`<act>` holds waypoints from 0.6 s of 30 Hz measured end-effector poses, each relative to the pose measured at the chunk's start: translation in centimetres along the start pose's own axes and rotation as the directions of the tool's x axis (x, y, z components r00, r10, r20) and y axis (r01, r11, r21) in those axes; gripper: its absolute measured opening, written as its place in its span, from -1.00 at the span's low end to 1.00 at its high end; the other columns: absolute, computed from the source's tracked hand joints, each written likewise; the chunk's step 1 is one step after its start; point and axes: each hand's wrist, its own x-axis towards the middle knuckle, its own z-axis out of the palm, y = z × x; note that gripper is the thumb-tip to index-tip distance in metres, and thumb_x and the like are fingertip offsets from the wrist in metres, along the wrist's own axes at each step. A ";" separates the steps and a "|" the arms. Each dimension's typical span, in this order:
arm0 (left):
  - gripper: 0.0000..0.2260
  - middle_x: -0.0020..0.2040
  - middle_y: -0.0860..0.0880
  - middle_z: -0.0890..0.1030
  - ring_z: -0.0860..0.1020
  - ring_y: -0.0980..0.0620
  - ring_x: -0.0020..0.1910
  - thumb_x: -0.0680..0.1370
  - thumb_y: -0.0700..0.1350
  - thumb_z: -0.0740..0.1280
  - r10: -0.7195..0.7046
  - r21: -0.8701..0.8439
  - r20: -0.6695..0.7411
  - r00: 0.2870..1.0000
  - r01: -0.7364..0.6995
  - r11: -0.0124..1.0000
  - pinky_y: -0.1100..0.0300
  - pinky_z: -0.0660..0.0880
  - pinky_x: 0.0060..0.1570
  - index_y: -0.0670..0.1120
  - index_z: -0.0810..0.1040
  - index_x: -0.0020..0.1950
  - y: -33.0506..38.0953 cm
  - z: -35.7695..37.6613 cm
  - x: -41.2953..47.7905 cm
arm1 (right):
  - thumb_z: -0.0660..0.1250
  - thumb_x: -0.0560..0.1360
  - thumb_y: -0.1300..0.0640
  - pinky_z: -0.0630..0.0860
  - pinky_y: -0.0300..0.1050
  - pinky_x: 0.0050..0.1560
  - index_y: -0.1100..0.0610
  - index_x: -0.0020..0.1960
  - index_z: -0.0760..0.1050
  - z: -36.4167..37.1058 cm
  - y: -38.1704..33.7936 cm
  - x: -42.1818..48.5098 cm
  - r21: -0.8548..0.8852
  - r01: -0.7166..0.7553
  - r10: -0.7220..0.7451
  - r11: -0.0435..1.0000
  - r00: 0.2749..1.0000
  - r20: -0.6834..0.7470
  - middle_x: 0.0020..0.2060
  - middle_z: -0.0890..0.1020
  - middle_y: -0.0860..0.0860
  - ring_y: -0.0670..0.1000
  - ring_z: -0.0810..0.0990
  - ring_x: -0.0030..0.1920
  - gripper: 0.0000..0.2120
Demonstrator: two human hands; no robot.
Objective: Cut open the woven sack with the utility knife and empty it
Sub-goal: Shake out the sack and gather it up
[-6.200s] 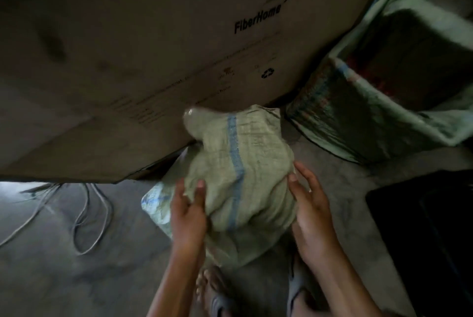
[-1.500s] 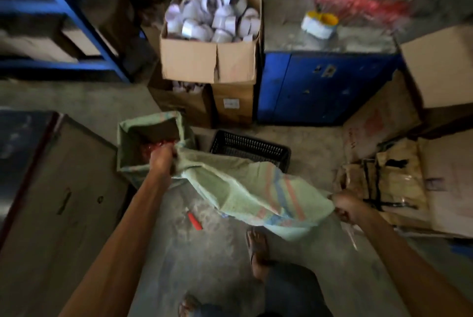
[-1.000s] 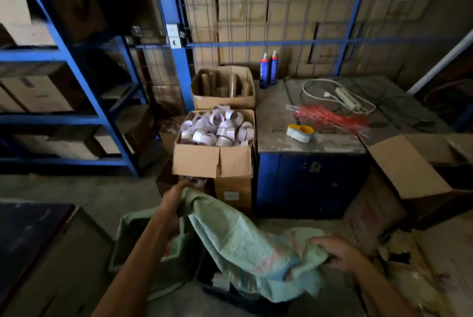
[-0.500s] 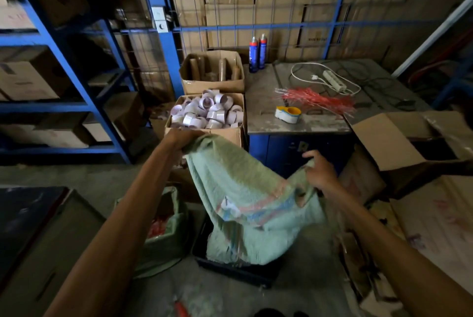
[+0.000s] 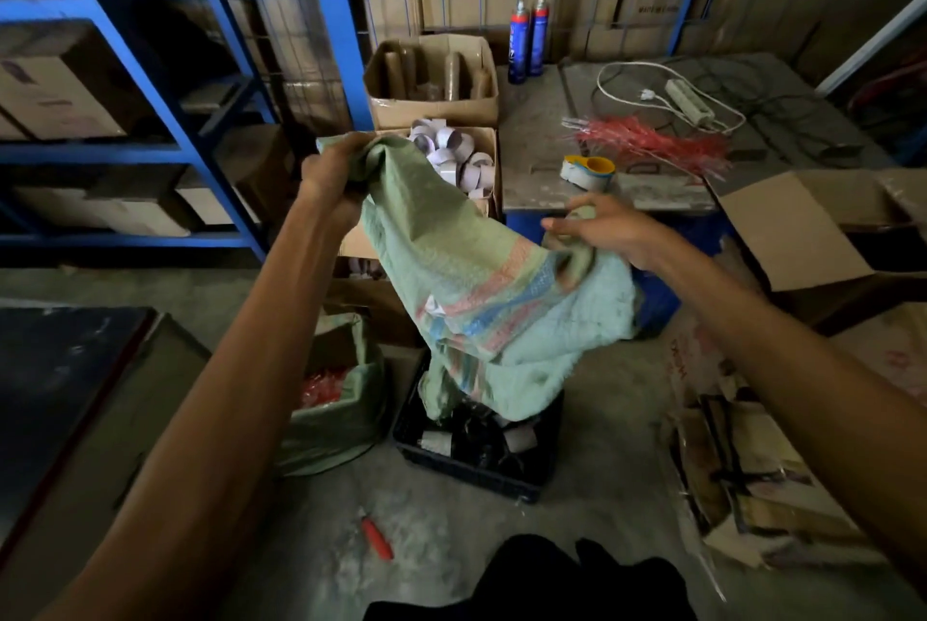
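Note:
A pale green woven sack [image 5: 466, 279] with red and blue stripes hangs upside down over a black plastic crate [image 5: 476, 462]. My left hand [image 5: 333, 169] grips one bunched corner high up. My right hand [image 5: 602, 226] holds the other corner, lower and to the right. The sack's open end droops into the crate, where white rolls and dark items [image 5: 481, 435] lie. A red-handled utility knife [image 5: 376, 537] lies on the concrete floor in front of the crate, apart from both hands.
A second green sack [image 5: 336, 420] with red contents stands left of the crate. Cardboard boxes [image 5: 451, 154] of white rolls are stacked behind. A blue cabinet [image 5: 602, 199] carries tape and red ties. Flattened cardboard [image 5: 742, 470] lies right; blue shelving [image 5: 150, 143] left.
Both hands have raised the sack higher over the crate, and white rolls and dark items now lie in the crate under its open end.

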 end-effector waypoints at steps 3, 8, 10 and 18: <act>-0.49 0.30 -0.30 0.59 0.60 -0.10 0.05 0.57 -0.24 0.42 -0.030 -0.056 -0.050 0.998 0.027 0.998 0.05 0.61 0.08 -0.32 0.41 0.49 -0.2 -1.8 1.0 | 0.66 0.20 0.02 0.49 0.08 0.32 -0.01 0.48 0.31 0.0 0.2 0.2 0.013 0.049 -0.051 0.999 0.984 0.170 0.33 0.47 0.02 0.05 0.50 0.29 -0.06; -0.55 0.38 -0.23 0.53 0.56 0.02 -0.17 0.64 -0.18 0.33 -0.137 -0.057 -0.139 0.981 0.130 0.990 0.19 0.56 -0.11 -0.22 0.37 0.52 -0.4 -6.8 3.1 | 0.70 0.09 0.18 0.58 -0.15 0.15 0.07 0.34 0.50 -0.2 3.7 0.1 -0.177 0.057 0.047 0.983 0.845 0.533 0.18 0.66 0.00 -0.03 0.63 0.18 -0.16; -0.69 0.26 -0.18 0.52 0.56 0.03 -0.19 0.66 -0.19 0.29 -0.172 -0.083 -0.160 0.972 0.160 0.984 0.20 0.56 -0.11 -0.18 0.44 0.40 -0.4 -8.9 3.7 | 0.70 0.14 0.12 0.62 -0.17 -0.04 0.13 0.10 0.62 -0.1 5.6 0.1 -0.430 0.157 0.051 0.889 0.900 0.433 0.00 0.72 0.01 0.01 0.69 0.04 -0.44; -0.54 0.41 -0.18 0.55 0.62 -0.03 0.00 0.65 -0.27 0.29 -0.172 -0.032 -0.280 0.944 0.170 0.985 0.15 0.63 -0.06 -0.25 0.33 0.55 -2.2 -11.8 4.3 | 0.41 0.50 0.14 0.48 0.03 0.19 0.14 0.51 0.26 0.9 10.2 0.3 -0.597 0.030 0.043 0.802 0.993 0.107 0.28 0.54 0.21 0.25 0.54 0.25 -0.36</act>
